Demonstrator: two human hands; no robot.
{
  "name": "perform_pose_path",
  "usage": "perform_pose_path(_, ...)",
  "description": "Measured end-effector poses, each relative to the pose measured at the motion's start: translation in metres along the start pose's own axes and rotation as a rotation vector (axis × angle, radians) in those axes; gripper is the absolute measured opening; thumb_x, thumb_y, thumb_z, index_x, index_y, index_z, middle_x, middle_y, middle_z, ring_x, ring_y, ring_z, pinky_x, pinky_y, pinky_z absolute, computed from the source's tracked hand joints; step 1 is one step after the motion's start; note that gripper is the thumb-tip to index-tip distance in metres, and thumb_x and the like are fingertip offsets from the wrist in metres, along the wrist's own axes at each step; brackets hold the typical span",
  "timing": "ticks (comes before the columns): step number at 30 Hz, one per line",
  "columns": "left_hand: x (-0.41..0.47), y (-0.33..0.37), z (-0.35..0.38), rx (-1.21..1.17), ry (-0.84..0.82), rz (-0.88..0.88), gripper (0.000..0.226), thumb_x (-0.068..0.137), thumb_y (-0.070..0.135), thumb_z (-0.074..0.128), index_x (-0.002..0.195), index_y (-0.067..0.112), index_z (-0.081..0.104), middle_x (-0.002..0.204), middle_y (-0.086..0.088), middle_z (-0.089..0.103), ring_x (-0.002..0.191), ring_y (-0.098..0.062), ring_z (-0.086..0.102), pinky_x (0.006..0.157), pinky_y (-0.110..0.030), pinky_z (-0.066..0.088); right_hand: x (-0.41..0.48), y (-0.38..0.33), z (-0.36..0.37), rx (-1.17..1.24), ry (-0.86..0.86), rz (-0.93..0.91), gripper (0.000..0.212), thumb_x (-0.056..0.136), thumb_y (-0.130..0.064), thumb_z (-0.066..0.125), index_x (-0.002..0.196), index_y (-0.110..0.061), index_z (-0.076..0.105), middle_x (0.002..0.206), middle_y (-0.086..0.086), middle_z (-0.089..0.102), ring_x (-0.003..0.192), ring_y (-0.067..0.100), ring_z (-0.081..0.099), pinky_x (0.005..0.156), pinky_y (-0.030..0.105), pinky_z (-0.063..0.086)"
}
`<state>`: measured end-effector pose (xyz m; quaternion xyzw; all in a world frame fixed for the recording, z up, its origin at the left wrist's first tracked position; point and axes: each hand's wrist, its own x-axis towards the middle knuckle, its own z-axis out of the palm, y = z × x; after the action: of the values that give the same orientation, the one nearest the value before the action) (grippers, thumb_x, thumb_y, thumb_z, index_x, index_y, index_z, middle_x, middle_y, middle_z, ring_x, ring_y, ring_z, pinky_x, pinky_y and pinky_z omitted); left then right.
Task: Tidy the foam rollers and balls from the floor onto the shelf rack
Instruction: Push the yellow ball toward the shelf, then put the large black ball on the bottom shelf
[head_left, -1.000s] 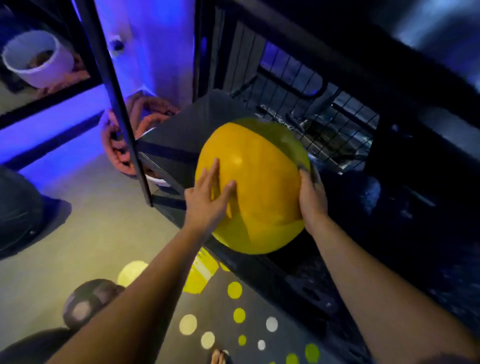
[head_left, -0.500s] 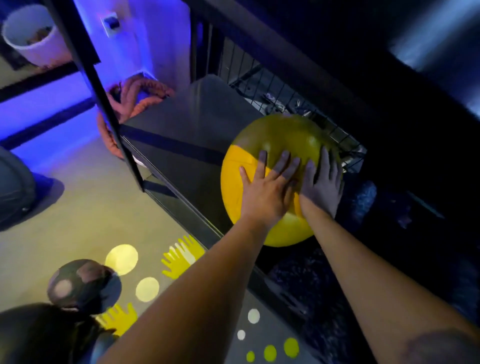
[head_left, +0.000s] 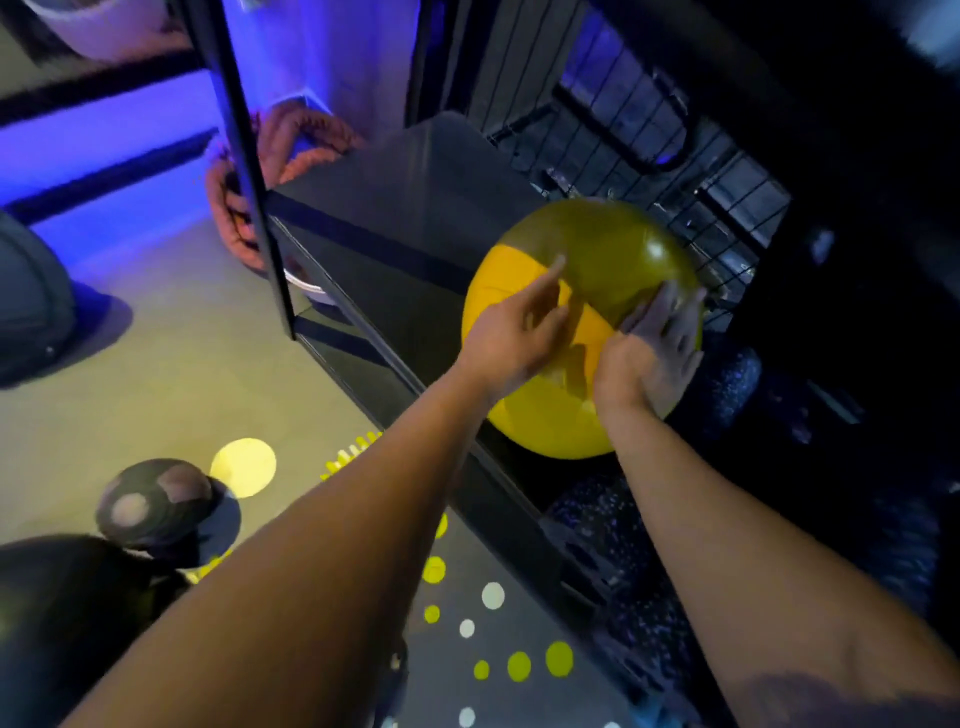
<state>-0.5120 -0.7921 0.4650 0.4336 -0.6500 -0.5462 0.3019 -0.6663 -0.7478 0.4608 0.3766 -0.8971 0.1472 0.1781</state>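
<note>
A big yellow ball (head_left: 613, 249) sits on the black shelf (head_left: 415, 208) of the rack, against the wire mesh at the back. My left hand (head_left: 514, 332) hovers at its near face with fingers loosely spread and blurred; whether it touches the ball I cannot tell. My right hand (head_left: 649, 353) lies flat against the ball's right side, fingers straight. A speckled dark foam roller (head_left: 727, 384) lies just right of the ball on the shelf. On the floor at lower left is a dark ball with pale patches (head_left: 156, 504).
A black rack post (head_left: 244, 171) rises left of the shelf. Thick coiled rope (head_left: 291, 145) lies on the floor behind it. A large dark round object (head_left: 57, 623) fills the lower left corner. Yellow and white dots (head_left: 519, 665) mark the grey floor. More speckled foam (head_left: 613, 525) sits under the shelf.
My left hand has lifted its flat palm off the ball and drawn back slightly. The right hand has slid down the ball's right side. The ball stays on the shelf.
</note>
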Motion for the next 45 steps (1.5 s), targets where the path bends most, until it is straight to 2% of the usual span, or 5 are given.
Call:
perform_pose_path(9, -0.239, -0.177, -0.169, -0.190, 0.646, -0.482, 0.029, 0.105, 0.009, 0.047, 0.122, 0.028, 0.060, 0.103, -0.003, 0.068, 0.074, -0.003, 0.066, 0.075, -0.030, 0.052, -0.231, -0.119, -0.023, 0.509, -0.072, -0.329, 0.056, 0.085, 0.010, 0.045, 0.130, -0.015, 0.066, 0.150, 0.012, 0.051, 0.126, 0.037, 0.051, 0.107, 0.044, 0.036)
perform_pose_path(20, -0.533, -0.320, -0.343, -0.091, 0.764, -1.115, 0.034, 0.099, 0.022, 0.065, 0.126, 0.002, 0.056, 0.092, -0.010, 0.063, 0.090, -0.030, 0.063, 0.085, -0.037, 0.048, -0.580, -0.238, -0.026, 0.284, -1.315, -0.343, 0.048, 0.095, -0.005, 0.052, 0.143, -0.006, 0.052, 0.140, 0.019, 0.054, 0.133, 0.038, 0.046, 0.112, 0.041, 0.032)
perform_pose_path(25, -0.566, -0.345, -0.407, -0.076, 0.676, -1.109, 0.040, 0.098, 0.027, 0.066, 0.129, 0.004, 0.055, 0.094, -0.008, 0.062, 0.081, -0.019, 0.058, 0.066, -0.023, 0.040, -0.633, -0.286, -0.028, 0.119, -1.464, -0.302, 0.044, 0.099, -0.013, 0.054, 0.142, -0.006, 0.051, 0.140, 0.022, 0.054, 0.134, 0.039, 0.047, 0.110, 0.038, 0.033)
perform_pose_path(39, -0.552, -0.512, -0.448, -0.736, 1.201, -1.255, 0.047, 0.102, 0.047, 0.053, 0.139, 0.019, 0.056, 0.122, 0.001, 0.055, 0.119, -0.025, 0.055, 0.106, -0.044, 0.048, -0.671, -0.365, 0.123, 0.230, -1.426, -0.259, 0.056, 0.105, -0.054, 0.039, 0.146, -0.018, 0.050, 0.145, 0.008, 0.057, 0.136, 0.030, 0.050, 0.110, 0.038, 0.036)
perform_pose_path(45, -0.545, -0.622, -0.431, -0.739, 1.200, -1.183, 0.082, 0.072, 0.087, 0.058, 0.123, 0.024, 0.068, 0.123, 0.007, 0.071, 0.119, -0.019, 0.064, 0.111, -0.042, 0.044, -0.708, -0.371, 0.220, 0.431, -1.601, 0.094, 0.110, 0.072, -0.084, 0.060, 0.160, -0.030, 0.025, 0.159, 0.001, 0.040, 0.145, 0.023, 0.039, 0.122, 0.043, 0.029)
